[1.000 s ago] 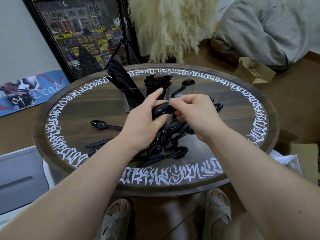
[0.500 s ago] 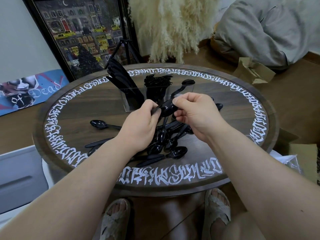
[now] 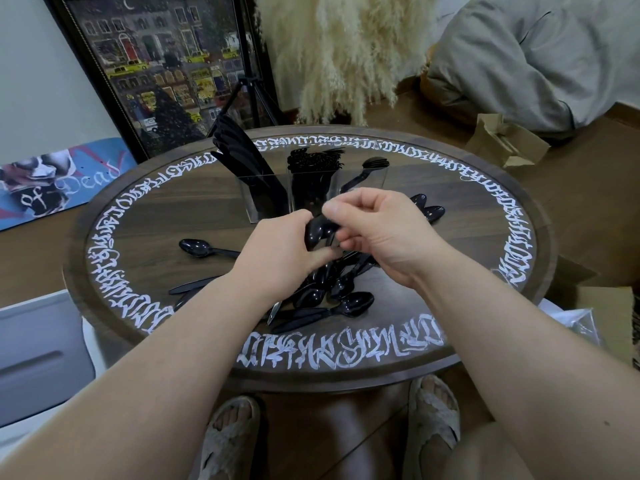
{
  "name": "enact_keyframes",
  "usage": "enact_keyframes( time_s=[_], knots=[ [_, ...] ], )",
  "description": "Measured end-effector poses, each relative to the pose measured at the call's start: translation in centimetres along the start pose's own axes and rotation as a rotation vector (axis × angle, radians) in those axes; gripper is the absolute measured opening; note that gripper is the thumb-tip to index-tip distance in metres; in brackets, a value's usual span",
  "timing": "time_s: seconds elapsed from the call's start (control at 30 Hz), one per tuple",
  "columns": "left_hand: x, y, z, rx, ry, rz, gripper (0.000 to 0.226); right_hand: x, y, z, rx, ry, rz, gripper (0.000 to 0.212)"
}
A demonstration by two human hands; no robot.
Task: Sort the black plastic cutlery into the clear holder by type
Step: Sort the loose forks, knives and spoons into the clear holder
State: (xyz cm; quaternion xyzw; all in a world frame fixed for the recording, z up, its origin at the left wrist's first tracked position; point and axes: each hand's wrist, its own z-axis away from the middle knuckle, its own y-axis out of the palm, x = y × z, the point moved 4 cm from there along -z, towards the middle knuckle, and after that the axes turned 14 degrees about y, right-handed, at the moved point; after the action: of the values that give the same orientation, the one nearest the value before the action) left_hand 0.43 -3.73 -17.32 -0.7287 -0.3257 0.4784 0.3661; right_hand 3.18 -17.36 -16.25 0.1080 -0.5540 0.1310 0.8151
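A black plastic spoon (image 3: 317, 231) is held above the middle of the round tabletop (image 3: 485, 237), between the two hands. The left hand (image 3: 277, 252) has its fingers curled around the lower part of the spoon, and the right hand (image 3: 375, 225) pinches the bowl from above with thumb and fingertips. How many spoons are in this grip I cannot tell, because the hands cover most of it.

Directly under the hands lies a loose pile of spoons (image 3: 332, 292) on the tabletop, with the bowls pointing in different directions. One single spoon (image 3: 195, 247) lies apart to the left, and a knife (image 3: 192, 285) lies near the left forearm. Two more spoon bowls (image 3: 429, 211) show behind the right hand.

The clear holder (image 3: 273, 199) stands just behind the hands, toward the far side of the tabletop. Its left compartment holds knives (image 3: 239, 150) that lean to the left, the middle compartment holds forks (image 3: 313, 161) standing upright, and the right compartment holds one utensil (image 3: 372, 166) that leans to the right.

The tabletop is dark wood with a ring of white lettering (image 3: 332, 351) near its edge. Behind it stand a framed picture (image 3: 159, 64) and a bunch of pale pampas grass (image 3: 343, 53). Below the tabletop edge two feet in sandals (image 3: 431, 417) are visible on the floor.
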Motion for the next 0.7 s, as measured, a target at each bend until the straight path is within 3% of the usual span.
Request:
enact_keyframes(
  time_s=[0.1,0.23,0.4,0.53,0.7],
  knots=[
    [-0.3,0.1,0.1,-0.001,0.006,-0.016,0.036,-0.3,0.3,-0.2,-0.045,-0.011,0.100,0.008],
    [0.2,-0.2,0.2,-0.062,-0.018,0.037,0.026,-0.1,-0.4,-0.4,-0.118,0.023,-0.021,0.010],
    [0.5,-0.2,0.7,0.067,0.004,-0.009,0.021,-0.3,-2.0,-0.5,-0.192,0.062,-0.127,0.016],
    [0.1,0.0,0.7,0.113,0.048,0.005,0.027,-0.6,-2.3,-0.4,-0.222,0.040,-0.060,0.012],
    [0.2,-0.4,0.7,0.012,-0.010,0.148,0.018,-0.4,-3.0,-0.3,-0.318,-0.039,0.114,0.014]
  ],
)
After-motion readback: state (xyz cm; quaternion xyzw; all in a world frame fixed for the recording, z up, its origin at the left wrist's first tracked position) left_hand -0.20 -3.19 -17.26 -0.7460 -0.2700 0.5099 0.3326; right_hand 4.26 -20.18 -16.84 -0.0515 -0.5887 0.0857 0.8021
